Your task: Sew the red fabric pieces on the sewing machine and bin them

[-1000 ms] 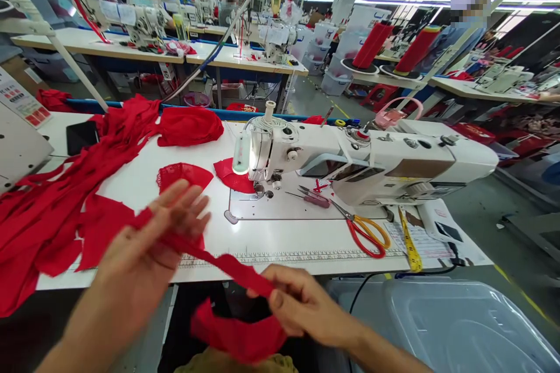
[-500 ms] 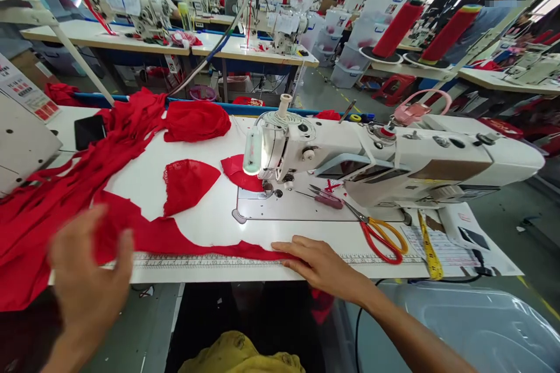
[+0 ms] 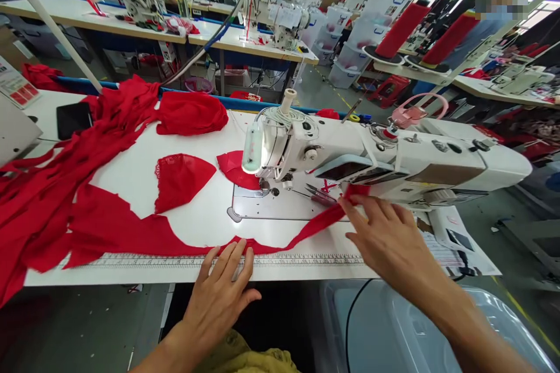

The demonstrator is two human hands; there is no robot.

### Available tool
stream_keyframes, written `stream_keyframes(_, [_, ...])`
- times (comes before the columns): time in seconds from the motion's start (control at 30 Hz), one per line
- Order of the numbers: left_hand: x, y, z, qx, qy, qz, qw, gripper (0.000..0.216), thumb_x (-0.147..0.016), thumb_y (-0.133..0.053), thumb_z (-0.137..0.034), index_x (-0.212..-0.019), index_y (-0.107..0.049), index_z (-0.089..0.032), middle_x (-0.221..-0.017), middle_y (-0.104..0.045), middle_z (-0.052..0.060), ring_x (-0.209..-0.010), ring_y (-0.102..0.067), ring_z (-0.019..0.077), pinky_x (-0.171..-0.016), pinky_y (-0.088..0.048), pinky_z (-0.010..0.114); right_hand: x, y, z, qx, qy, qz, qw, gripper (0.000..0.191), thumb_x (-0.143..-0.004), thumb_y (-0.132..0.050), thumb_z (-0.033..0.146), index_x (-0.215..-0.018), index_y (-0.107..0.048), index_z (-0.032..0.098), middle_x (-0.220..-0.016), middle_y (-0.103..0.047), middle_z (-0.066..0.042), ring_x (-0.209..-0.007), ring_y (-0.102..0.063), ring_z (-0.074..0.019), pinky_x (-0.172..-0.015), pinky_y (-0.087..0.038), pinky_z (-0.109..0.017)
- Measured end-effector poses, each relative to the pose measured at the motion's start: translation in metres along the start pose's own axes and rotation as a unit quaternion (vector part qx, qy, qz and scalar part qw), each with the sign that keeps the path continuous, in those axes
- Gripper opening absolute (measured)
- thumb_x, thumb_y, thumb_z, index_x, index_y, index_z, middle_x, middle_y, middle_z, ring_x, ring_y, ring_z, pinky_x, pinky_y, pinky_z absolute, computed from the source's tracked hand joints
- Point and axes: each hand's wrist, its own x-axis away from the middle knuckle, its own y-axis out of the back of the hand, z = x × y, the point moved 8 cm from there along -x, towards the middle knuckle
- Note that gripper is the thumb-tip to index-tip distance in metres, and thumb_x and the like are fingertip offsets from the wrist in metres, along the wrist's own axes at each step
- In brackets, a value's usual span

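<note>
A long red fabric strip [image 3: 175, 240] runs along the front of the sewing table, over a printed ruler [image 3: 144, 261]. My left hand [image 3: 225, 282] rests with its fingers stretched out on the strip's near edge. To the right, my right hand [image 3: 385, 230] pinches the strip's end and lifts it beside the sewing machine [image 3: 376, 151]. Thread snips [image 3: 321, 193] on the machine plate are partly covered by the strip. Behind the strip lies a red lace-edged cup piece [image 3: 184, 182]; another red piece [image 3: 236, 169] lies by the needle area.
A heap of red fabric [image 3: 52, 210] covers the table's left side, near a black phone [image 3: 73, 120]. A red bundle [image 3: 192, 112] sits at the back. Thread cones [image 3: 402, 29] stand behind the machine. Below right is a clear plastic bin [image 3: 376, 315].
My right hand has moved right and up, drawing the strip's end with it. My left hand has come from the fabric heap onto the strip. The scissors are now hidden.
</note>
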Motion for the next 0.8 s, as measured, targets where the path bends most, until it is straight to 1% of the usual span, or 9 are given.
stream_keyframes(0.07, [0.0,-0.001,-0.002,0.003,0.028,-0.004,1.0,0.047,-0.102,-0.046,-0.052,-0.132,-0.062,-0.02,-0.141,-0.061,0.012,-0.125,-0.058,0.0285,-0.12,-0.019,0.046,-0.003,0.009,0.042,-0.115,0.069,-0.038,0.99,0.043,-0.093,-0.046,0.008,-0.133,-0.058,0.019,-0.126,-0.063,-0.017,-0.111,-0.059,-0.0307,-0.093,-0.045,-0.047])
stream_keyframes(0.13, [0.0,-0.003,-0.003,0.007,0.046,-0.006,0.999,0.046,-0.102,-0.046,-0.053,-0.13,-0.064,-0.022,-0.141,-0.061,0.012,-0.126,-0.058,0.0286,-0.12,-0.016,0.046,-0.007,0.002,0.089,-0.263,0.12,-0.053,0.956,0.036,-0.096,-0.045,0.008,-0.126,-0.061,0.022,-0.114,-0.068,-0.01,-0.101,-0.061,-0.0217,-0.088,-0.046,-0.038])
stream_keyframes(0.2, [0.003,-0.003,-0.002,0.009,0.057,-0.009,0.998,0.046,-0.102,-0.044,-0.054,-0.128,-0.066,-0.022,-0.142,-0.06,0.013,-0.127,-0.058,0.0286,-0.119,-0.015,0.047,-0.013,-0.023,0.123,-0.327,0.123,-0.023,0.937,0.029,-0.099,-0.047,0.01,-0.121,-0.063,0.021,-0.101,-0.068,-0.007,-0.088,-0.06,-0.0179,-0.078,-0.045,-0.033])
stream_keyframes(0.27, [0.005,-0.002,0.001,0.011,0.065,-0.011,0.998,0.047,-0.102,-0.043,-0.054,-0.13,-0.065,-0.024,-0.142,-0.06,0.013,-0.127,-0.057,0.0282,-0.119,-0.014,0.048,-0.018,-0.047,0.139,-0.329,0.104,-0.018,0.938,0.027,-0.099,-0.048,0.011,-0.119,-0.064,0.019,-0.093,-0.066,-0.006,-0.081,-0.057,-0.0179,-0.071,-0.043,-0.032])
stream_keyframes(0.33, [0.008,0.0,0.003,0.009,0.068,-0.011,0.998,0.047,-0.102,-0.044,-0.054,-0.135,-0.062,-0.025,-0.142,-0.06,0.013,-0.127,-0.058,0.0272,-0.118,-0.014,0.048,-0.022,-0.062,0.142,-0.315,0.088,-0.028,0.945,0.027,-0.099,-0.048,0.012,-0.119,-0.065,0.018,-0.091,-0.065,-0.006,-0.08,-0.055,-0.0189,-0.07,-0.042,-0.032])
stream_keyframes(0.43, [0.01,0.002,0.006,0.009,0.074,-0.02,0.997,0.046,-0.102,-0.046,-0.054,-0.136,-0.061,-0.027,-0.141,-0.061,0.012,-0.124,-0.059,0.026,-0.117,-0.015,0.047,-0.023,-0.068,0.136,-0.302,0.069,-0.03,0.95,0.026,-0.101,-0.048,0.015,-0.121,-0.065,0.018,-0.092,-0.064,-0.006,-0.081,-0.055,-0.0191,-0.072,-0.042,-0.032])
stream_keyframes(0.63, [0.009,0.004,0.009,0.026,0.073,-0.017,0.997,0.044,-0.103,-0.044,-0.053,-0.136,-0.061,-0.029,-0.144,-0.059,0.011,-0.124,-0.059,0.0248,-0.116,-0.014,0.047,-0.025,-0.065,0.127,-0.291,0.04,-0.005,0.956,0.032,-0.104,-0.045,0.02,-0.133,-0.059,0.017,-0.092,-0.063,-0.007,-0.081,-0.058,-0.0208,-0.07,-0.046,-0.033])
stream_keyframes(0.73, [0.006,0.011,0.01,0.034,0.064,-0.015,0.997,0.045,-0.104,-0.04,-0.053,-0.135,-0.061,-0.027,-0.143,-0.06,0.011,-0.123,-0.059,0.026,-0.116,-0.015,0.049,-0.027,-0.056,0.12,-0.341,0.03,-0.036,0.939,0.03,-0.104,-0.043,0.018,-0.127,-0.062,0.018,-0.094,-0.064,-0.008,-0.084,-0.058,-0.0199,-0.073,-0.049,-0.032])
stream_keyframes(0.8, [0.002,0.018,0.01,0.037,0.041,-0.017,0.998,0.041,-0.106,-0.04,-0.045,-0.133,-0.062,-0.024,-0.138,-0.063,0.012,-0.12,-0.061,0.026,-0.114,-0.019,0.049,-0.029,-0.048,0.119,-0.355,0.052,-0.059,0.932,0.027,-0.102,-0.043,0.015,-0.116,-0.066,0.02,-0.093,-0.064,-0.007,-0.084,-0.057,-0.019,-0.073,-0.047,-0.032])
